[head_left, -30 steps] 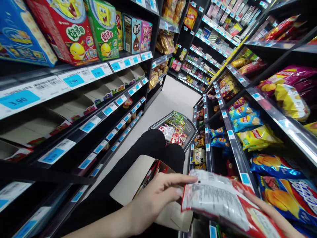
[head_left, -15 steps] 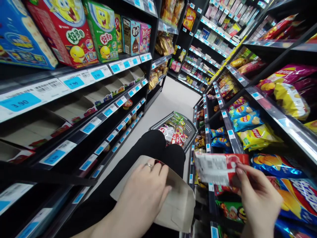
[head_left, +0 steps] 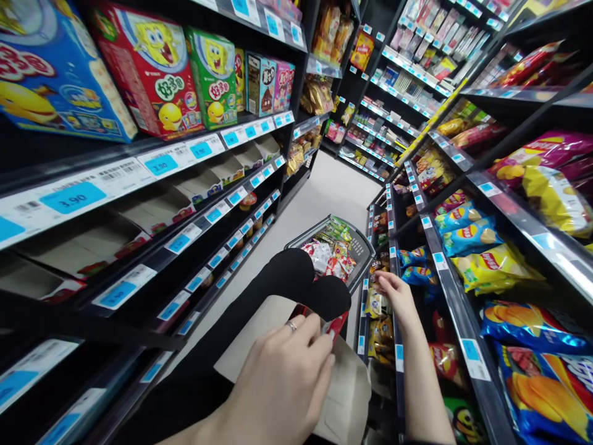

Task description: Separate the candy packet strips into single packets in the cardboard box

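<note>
Though partly hidden, red packet [head_left: 338,324] under left grip [head_left: 288,364].

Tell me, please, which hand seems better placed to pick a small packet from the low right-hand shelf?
Probably the right hand: it is stretched out beside the small packets. The left hand lies over the cardboard box, by a red packet, farther from them.
</note>
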A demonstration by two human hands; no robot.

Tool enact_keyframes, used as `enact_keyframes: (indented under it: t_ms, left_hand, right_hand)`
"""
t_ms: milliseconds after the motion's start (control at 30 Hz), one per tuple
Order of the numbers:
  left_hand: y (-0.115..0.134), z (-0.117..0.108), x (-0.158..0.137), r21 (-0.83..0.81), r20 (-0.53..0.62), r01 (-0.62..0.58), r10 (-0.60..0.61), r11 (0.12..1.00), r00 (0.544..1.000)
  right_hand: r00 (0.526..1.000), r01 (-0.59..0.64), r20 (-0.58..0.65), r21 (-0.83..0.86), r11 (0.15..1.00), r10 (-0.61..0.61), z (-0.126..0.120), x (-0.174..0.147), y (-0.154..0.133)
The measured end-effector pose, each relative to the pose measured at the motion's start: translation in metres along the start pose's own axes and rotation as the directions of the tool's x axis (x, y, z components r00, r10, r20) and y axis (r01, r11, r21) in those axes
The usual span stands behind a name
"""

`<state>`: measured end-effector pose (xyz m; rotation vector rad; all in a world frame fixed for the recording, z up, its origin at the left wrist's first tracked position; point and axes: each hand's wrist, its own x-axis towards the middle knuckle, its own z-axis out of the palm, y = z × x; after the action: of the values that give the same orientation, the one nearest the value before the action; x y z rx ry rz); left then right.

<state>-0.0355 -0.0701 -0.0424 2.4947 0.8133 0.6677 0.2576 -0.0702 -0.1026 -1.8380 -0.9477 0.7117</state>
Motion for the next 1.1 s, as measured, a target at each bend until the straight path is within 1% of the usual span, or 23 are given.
enact_keyframes:
  t_ms: [100, 167, 200, 233, 333, 367, 433, 467, 500, 533, 567, 600, 633, 667, 700, 733, 767, 800, 833, 900, 967, 1033, 1100]
  left_hand:
    - [0.001, -0.008, -0.001, -0.290, -0.094, -0.003, -0.026, 0.957, 0.995]
    - [0.004, 0.001, -0.003, -0.384, -0.166, -0.063, -0.002, 0.921, 0.986]
    - [0.006, 0.010, -0.004, -0.399, -0.213, -0.118, 0.033, 0.909, 0.976]
    - [0.009, 0.020, -0.005, -0.392, -0.268, -0.184, 0.080, 0.901, 0.960]
    - [0.016, 0.051, -0.006, -0.241, -0.428, -0.396, 0.269, 0.886, 0.863]
    - [0.018, 0.058, -0.006, -0.170, -0.439, -0.463, 0.353, 0.870, 0.826]
    - [0.018, 0.060, -0.005, -0.109, -0.390, -0.596, 0.518, 0.795, 0.762]
    - [0.017, 0.057, -0.006, -0.134, -0.374, -0.642, 0.562, 0.754, 0.738]
    - [0.015, 0.051, -0.006, -0.189, -0.377, -0.652, 0.559, 0.735, 0.739]
    - [0.011, 0.044, -0.006, -0.261, -0.392, -0.611, 0.497, 0.747, 0.774]
    - [0.008, 0.035, -0.007, -0.350, -0.399, -0.523, 0.382, 0.777, 0.834]
    - [0.004, 0.027, -0.006, -0.453, -0.368, -0.390, 0.230, 0.802, 0.901]
    - [0.001, 0.020, -0.006, -0.565, -0.281, -0.230, 0.077, 0.792, 0.956]
    - [-0.003, 0.013, -0.004, -0.690, -0.144, -0.075, -0.035, 0.720, 0.989]
    - [-0.005, 0.008, -0.002, -0.809, 0.015, 0.054, -0.071, 0.585, 0.997]
    - [-0.007, 0.004, 0.000, -0.888, 0.161, 0.171, -0.062, 0.426, 0.985]
    - [-0.008, 0.001, 0.003, -0.924, 0.272, 0.267, -0.021, 0.274, 0.962]
    - [-0.009, -0.002, 0.006, -0.926, 0.345, 0.339, 0.013, 0.167, 0.938]
    - [-0.009, -0.004, 0.008, -0.912, 0.396, 0.390, 0.024, 0.124, 0.918]
    - [-0.010, -0.007, 0.012, -0.873, 0.464, 0.458, -0.002, 0.170, 0.886]
    - [-0.010, -0.008, 0.015, -0.854, 0.485, 0.484, -0.047, 0.190, 0.873]
    - [-0.010, -0.005, 0.015, -0.885, 0.443, 0.454, -0.116, 0.105, 0.889]
    - [-0.005, 0.003, 0.012, -0.934, 0.350, 0.356, -0.225, -0.015, 0.909]
  right_hand:
    - [0.970, -0.048, 0.243, 0.172, 0.984, 0.005, 0.006, -0.065, -0.026]
    - [0.941, -0.104, 0.339, 0.288, 0.952, 0.000, 0.017, -0.112, -0.043]
    - [0.946, -0.175, 0.321, 0.424, 0.889, 0.033, 0.024, -0.132, -0.050]
    - [0.966, -0.196, 0.247, 0.525, 0.828, 0.072, 0.032, -0.151, -0.055]
    - [0.974, -0.222, 0.119, 0.642, 0.734, 0.191, 0.050, -0.184, -0.060]
    - [0.964, -0.235, 0.070, 0.682, 0.693, 0.258, 0.053, -0.188, -0.060]
    - [0.921, -0.238, -0.021, 0.761, 0.603, 0.390, 0.052, -0.189, -0.057]
    - [0.905, -0.231, -0.045, 0.782, 0.579, 0.422, 0.050, -0.188, -0.055]
    - [0.901, -0.223, -0.054, 0.793, 0.567, 0.430, 0.046, -0.185, -0.053]
    - [0.906, -0.222, -0.044, 0.796, 0.563, 0.421, 0.042, -0.183, -0.052]
    - [0.915, -0.229, -0.021, 0.796, 0.561, 0.402, 0.038, -0.181, -0.050]
    - [0.924, -0.241, 0.009, 0.791, 0.563, 0.383, 0.035, -0.180, -0.049]
    - [0.926, -0.259, 0.035, 0.783, 0.566, 0.375, 0.033, -0.180, -0.049]
    - [0.924, -0.275, 0.050, 0.775, 0.569, 0.378, 0.031, -0.180, -0.049]
    - [0.918, -0.288, 0.053, 0.771, 0.569, 0.393, 0.030, -0.182, -0.050]
    - [0.908, -0.300, 0.050, 0.769, 0.565, 0.415, 0.029, -0.183, -0.052]
    - [0.898, -0.314, 0.049, 0.768, 0.558, 0.437, 0.028, -0.185, -0.055]
    - [0.892, -0.328, 0.056, 0.764, 0.555, 0.449, 0.026, -0.186, -0.059]
    - [0.894, -0.340, 0.076, 0.758, 0.557, 0.442, 0.023, -0.187, -0.062]
    - [0.908, -0.369, 0.157, 0.738, 0.566, 0.388, 0.013, -0.185, -0.069]
    - [0.938, -0.341, 0.227, 0.741, 0.578, 0.263, 0.002, -0.180, -0.073]
    - [0.982, -0.189, 0.160, 0.794, 0.578, 0.101, -0.002, -0.173, -0.074]
    - [0.999, -0.017, 0.043, 0.804, 0.594, -0.029, 0.006, -0.169, -0.070]
